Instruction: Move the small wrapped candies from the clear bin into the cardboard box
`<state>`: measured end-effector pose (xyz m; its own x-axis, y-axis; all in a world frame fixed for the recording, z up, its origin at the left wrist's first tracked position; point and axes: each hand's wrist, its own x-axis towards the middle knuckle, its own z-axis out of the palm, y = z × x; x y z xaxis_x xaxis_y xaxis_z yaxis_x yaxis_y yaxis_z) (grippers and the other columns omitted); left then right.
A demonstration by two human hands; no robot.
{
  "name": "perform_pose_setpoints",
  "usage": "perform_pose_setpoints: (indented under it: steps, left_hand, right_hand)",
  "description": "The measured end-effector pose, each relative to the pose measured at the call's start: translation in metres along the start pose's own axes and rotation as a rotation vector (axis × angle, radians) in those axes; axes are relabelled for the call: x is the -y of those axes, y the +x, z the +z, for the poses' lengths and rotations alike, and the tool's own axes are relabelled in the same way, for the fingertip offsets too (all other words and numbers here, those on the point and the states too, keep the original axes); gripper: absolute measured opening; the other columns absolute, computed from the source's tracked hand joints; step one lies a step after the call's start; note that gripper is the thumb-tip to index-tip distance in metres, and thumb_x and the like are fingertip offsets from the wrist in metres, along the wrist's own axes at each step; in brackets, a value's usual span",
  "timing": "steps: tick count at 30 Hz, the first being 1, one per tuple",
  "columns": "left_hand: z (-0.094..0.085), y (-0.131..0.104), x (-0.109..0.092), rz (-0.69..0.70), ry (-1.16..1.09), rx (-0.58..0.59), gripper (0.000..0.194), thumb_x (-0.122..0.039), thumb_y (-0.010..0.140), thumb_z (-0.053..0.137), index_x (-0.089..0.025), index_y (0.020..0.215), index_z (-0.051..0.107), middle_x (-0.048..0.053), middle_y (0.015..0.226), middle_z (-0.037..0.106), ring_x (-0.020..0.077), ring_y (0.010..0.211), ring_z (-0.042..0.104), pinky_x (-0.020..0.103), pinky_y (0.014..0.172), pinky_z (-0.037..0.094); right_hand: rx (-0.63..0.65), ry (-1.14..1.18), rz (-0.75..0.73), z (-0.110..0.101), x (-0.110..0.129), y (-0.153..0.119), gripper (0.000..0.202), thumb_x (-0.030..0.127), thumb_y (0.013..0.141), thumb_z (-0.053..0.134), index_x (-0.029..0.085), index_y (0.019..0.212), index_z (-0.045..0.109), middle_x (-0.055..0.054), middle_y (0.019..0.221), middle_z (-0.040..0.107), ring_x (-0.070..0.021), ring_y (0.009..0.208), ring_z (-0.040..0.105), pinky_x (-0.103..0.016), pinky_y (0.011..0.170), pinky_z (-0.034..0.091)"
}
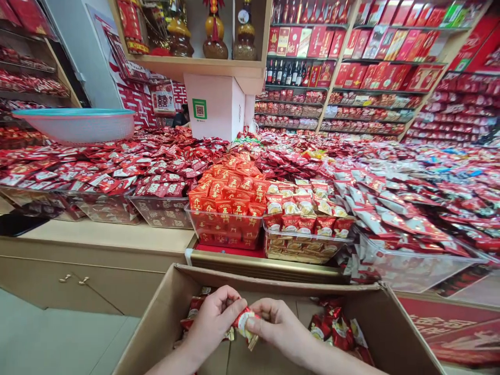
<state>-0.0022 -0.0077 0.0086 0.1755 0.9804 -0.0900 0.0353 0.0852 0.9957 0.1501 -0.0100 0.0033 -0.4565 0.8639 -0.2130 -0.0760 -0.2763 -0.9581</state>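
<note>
Between my two hands is a small red and gold candy packet [244, 324], pinched from both sides above an open cardboard box [152, 325]. My left hand [214, 317] has its thumb and fingers closed on the packet's left end. On the other side, my right hand [275, 325] grips it with thumb and fingertips. Inside the box, more red packets [341, 330] lie in a loose pile at the right. Others [195, 307] lie at the left, partly behind my left hand. Part of the box's brown bottom shows between the piles.
Past the box's far edge stand clear bins of orange-red packets [228, 208] and durian-labelled packets [308, 219]. A bin of red and white packets [414, 224] stands to the right. A blue-rimmed basket [78, 127] rests on the heap at the left. Cabinets [78, 276] run along the left.
</note>
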Motion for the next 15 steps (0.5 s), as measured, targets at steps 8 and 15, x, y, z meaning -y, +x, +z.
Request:
perform_pose_setpoints:
  steps: [8,15]
  left_hand:
    - [-0.004,-0.001,-0.008,0.042,0.025,-0.088,0.03,-0.047,0.069,0.057,-0.019,0.063,0.049,-0.008,0.052,0.04,0.0073,0.047,0.036,0.016,0.043,0.032]
    - [-0.015,0.006,0.008,-0.022,0.098,-0.019,0.036,-0.055,0.069,0.051,-0.02,0.076,0.056,-0.007,0.054,0.041,0.008,0.046,0.034,0.018,0.041,0.03]
  right_hand:
    - [0.051,-0.525,0.002,0.0,0.021,-0.01,0.004,0.014,0.057,0.061,0.014,0.061,0.059,0.006,0.049,0.04,-0.0054,0.047,0.029,-0.019,0.043,0.023]
    - [-0.134,-0.644,-0.56,-0.045,0.169,-0.022,0.025,0.029,0.08,0.045,0.017,0.096,0.06,-0.004,0.079,0.064,-0.0134,0.071,0.056,-0.026,0.066,0.044]
